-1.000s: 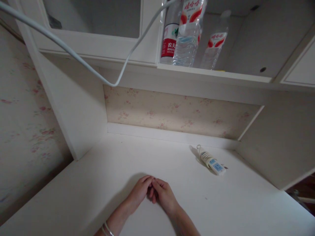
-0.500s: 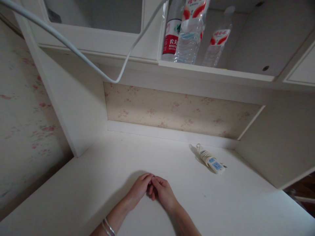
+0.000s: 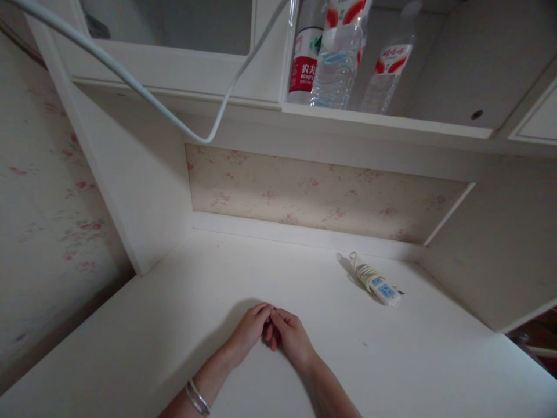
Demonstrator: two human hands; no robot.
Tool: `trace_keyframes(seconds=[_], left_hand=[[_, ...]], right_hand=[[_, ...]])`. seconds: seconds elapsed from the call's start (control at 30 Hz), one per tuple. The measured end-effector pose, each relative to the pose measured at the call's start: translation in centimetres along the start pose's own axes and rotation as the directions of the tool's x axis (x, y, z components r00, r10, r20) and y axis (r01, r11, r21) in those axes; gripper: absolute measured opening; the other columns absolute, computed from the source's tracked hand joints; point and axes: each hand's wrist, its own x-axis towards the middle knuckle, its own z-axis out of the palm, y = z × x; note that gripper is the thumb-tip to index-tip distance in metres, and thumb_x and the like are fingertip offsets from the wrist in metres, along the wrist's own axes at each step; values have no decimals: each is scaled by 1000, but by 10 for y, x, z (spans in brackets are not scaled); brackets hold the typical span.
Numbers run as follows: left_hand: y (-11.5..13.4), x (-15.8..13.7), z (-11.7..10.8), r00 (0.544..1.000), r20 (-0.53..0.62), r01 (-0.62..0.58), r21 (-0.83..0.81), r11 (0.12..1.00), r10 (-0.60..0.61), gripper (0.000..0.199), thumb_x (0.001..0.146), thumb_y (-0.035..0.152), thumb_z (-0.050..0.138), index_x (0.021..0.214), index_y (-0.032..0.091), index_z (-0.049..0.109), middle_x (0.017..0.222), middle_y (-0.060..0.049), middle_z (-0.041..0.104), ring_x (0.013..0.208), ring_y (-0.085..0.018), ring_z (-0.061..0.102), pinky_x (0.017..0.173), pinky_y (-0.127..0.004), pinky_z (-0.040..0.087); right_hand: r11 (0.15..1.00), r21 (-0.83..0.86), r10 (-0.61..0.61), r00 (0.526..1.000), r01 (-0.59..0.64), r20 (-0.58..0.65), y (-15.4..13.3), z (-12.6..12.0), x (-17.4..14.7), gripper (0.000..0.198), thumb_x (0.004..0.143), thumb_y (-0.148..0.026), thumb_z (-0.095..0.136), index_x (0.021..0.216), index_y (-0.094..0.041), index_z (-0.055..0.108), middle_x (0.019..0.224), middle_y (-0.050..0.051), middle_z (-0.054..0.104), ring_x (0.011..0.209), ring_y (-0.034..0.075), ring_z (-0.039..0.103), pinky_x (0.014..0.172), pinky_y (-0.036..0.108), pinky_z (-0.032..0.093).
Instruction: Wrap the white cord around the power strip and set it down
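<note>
My left hand (image 3: 251, 327) and my right hand (image 3: 292, 338) meet over the white desk (image 3: 209, 273), low in the middle of the view. Their curled fingers press together at the tips, the right thumb lying against the left fingers. No object shows in either closed hand, though part of the space between the palms is hidden. Two silver bangles (image 3: 198, 397) circle the left wrist. The nearest thing on the desk is a white power strip (image 3: 383, 289) with blue socket faces and its cord wound round it, to the right and farther back.
Above the desk, a shelf (image 3: 387, 121) holds several plastic bottles, among them a red-labelled bottle (image 3: 304, 64) and a clear bottle (image 3: 389, 72). A pale cable (image 3: 143, 96) hangs across the upper left. Side panels (image 3: 126, 174) stand left and right.
The view has shifted slightly, so the desk and shelf sit a little differently in the picture. My hands keep the same clasped pose.
</note>
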Motion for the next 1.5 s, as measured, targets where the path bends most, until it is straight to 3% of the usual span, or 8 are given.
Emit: trace_keyframes(seconds=[1.5], left_hand=[[11, -6, 1, 1000, -24, 12, 37, 999, -11, 31, 80, 47, 52, 69, 18, 56, 44, 5, 49, 45, -14, 51, 48, -25, 33]], right_hand=[[999, -43, 11, 1000, -12, -16, -5, 2, -2, 52, 81, -65, 50, 74, -15, 59, 54, -1, 59, 38, 8, 46, 42, 22, 31]])
